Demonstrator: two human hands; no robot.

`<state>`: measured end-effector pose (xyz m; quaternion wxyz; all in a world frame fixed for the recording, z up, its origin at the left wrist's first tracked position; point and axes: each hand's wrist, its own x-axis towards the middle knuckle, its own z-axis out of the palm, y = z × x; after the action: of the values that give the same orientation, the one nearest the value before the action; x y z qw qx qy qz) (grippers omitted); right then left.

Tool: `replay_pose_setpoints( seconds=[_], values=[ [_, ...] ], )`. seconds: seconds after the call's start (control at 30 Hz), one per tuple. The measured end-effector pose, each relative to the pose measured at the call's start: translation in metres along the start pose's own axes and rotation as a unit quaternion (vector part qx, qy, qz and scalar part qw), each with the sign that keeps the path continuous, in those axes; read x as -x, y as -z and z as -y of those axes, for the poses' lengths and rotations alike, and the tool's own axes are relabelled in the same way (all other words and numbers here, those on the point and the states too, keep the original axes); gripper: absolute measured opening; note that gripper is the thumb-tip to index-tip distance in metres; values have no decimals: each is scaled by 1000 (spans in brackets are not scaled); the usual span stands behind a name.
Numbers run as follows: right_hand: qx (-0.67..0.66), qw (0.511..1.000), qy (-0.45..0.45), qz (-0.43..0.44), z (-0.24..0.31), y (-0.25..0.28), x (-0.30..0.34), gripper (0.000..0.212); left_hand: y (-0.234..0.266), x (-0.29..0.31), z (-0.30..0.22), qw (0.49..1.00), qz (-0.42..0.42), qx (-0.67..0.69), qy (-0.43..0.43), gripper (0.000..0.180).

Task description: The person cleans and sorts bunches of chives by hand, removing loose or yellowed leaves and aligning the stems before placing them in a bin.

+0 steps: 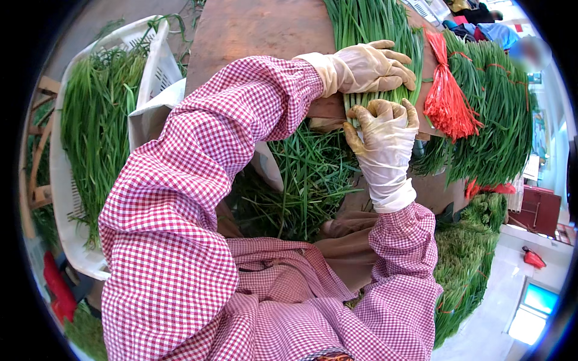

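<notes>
A bundle of long green garlic chives [368, 27] lies on the brown tabletop [262, 30], its pale stem ends toward me. My left hand [374, 67], in a cream-coloured glove, rests across the stems with its fingers stretched out together. Just below it, my right hand [385, 129], gloved the same way, has its fingers bent around the stem ends near the table edge. Part of the stems is hidden under both gloves. Right of the bundle hangs a bunch of red plastic ties [444, 90].
At the left, a white plastic basket [71, 207] holds more chives. Several tied bundles [497, 120] are stacked at the right, others [460, 265] below. Loose green trimmings [307, 174] lie below the table edge, by my lap. A dark red cabinet [534, 210] stands farther right.
</notes>
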<state>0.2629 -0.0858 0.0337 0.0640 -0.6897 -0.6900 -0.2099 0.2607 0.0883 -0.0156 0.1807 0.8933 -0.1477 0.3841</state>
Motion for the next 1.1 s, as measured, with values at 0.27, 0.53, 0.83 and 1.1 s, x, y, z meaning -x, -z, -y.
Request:
replay_pose_setpoints(
  seconds=[0.27, 0.53, 0.83, 1.1],
  values=[
    [-233, 895, 150, 349, 87, 15, 65, 26, 9, 8, -1, 999, -2, -3, 45, 30],
    [-379, 857, -141, 321, 88, -60, 118, 21, 24, -9, -41, 986, -62, -61, 144, 49],
    [-367, 833, -39, 413, 119, -72, 115, 26, 121, 140, -190, 963, -54, -40, 260, 48],
    [-312, 837, -40, 449, 125, -91, 127, 32, 281, 337, -168, 777, -269, -264, 503, 76]
  ],
)
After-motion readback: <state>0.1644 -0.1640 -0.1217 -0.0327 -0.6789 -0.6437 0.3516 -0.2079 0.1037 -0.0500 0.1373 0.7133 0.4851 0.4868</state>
